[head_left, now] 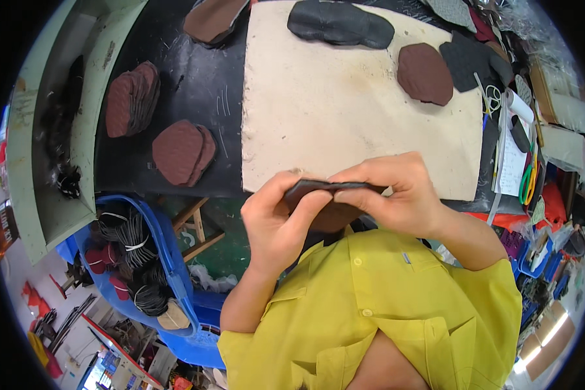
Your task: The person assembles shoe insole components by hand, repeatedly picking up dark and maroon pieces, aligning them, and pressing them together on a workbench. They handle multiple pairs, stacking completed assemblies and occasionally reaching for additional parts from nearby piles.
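Both hands pinch one flat dark piece (318, 188), black on top and brown underneath, held edge-on close to my chest over the near edge of a cream work board (344, 110). My left hand (276, 218) grips its left end with thumb over the top. My right hand (390, 192) clamps the right end. On the board's far side lie a black shaped piece (340, 23) and a brown oval piece (424, 73).
Stacks of brown oval pieces (131, 97) (183, 152) lie on the black table (195, 78) to the left. A blue bin (169, 260) of bundled dark pieces stands lower left. Papers, green-handled scissors (526, 179) and black pieces (471, 58) crowd the right edge.
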A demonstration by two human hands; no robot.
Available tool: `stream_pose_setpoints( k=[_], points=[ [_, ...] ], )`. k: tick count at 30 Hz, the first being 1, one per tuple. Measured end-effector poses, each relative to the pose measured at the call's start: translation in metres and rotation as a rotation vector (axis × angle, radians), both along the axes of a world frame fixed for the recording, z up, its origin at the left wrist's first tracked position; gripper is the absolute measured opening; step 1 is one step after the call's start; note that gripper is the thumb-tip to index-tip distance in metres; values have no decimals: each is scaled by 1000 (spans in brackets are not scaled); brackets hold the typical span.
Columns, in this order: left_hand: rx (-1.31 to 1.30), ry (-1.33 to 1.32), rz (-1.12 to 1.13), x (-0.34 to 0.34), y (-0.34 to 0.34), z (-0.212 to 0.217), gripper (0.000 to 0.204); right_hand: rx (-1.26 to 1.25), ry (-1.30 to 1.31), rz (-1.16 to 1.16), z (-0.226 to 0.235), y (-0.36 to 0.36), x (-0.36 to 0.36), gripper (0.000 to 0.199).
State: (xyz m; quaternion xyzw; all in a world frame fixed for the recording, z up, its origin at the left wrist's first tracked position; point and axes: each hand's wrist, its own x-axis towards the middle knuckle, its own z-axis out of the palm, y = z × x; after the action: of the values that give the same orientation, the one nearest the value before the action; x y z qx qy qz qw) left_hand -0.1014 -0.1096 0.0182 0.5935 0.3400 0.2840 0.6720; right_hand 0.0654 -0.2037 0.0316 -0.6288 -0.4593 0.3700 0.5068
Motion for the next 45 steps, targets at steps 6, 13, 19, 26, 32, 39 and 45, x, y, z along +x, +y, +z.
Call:
stream_pose_setpoints(
  k=[6,13,19,26,32,39,45],
  points=[
    [109,-47,384,-45,84,-8,9,6,-256,-181,-5,34,50,9],
    [1065,759,556,-61,130,-35,36,69,-1211,-437,-56,115,126,23],
    [1068,481,315,-13,112,-27,22,221,-1322,-458,-54,118,125,23],
    [785,127,2,89,122,-20,42,120,-591,-300,-33,111,115,23],
    [248,-67,-231,139,132,-17,35,138,-356,-188,-16,83,128,31],
    [602,157,-172,160,150,-61,31,320,-695,-523,-33,-12,110,22],
    [1404,378,-42,151,132,-47,32,-11,-1172,-859,-44,-160,190,20]
  ],
)
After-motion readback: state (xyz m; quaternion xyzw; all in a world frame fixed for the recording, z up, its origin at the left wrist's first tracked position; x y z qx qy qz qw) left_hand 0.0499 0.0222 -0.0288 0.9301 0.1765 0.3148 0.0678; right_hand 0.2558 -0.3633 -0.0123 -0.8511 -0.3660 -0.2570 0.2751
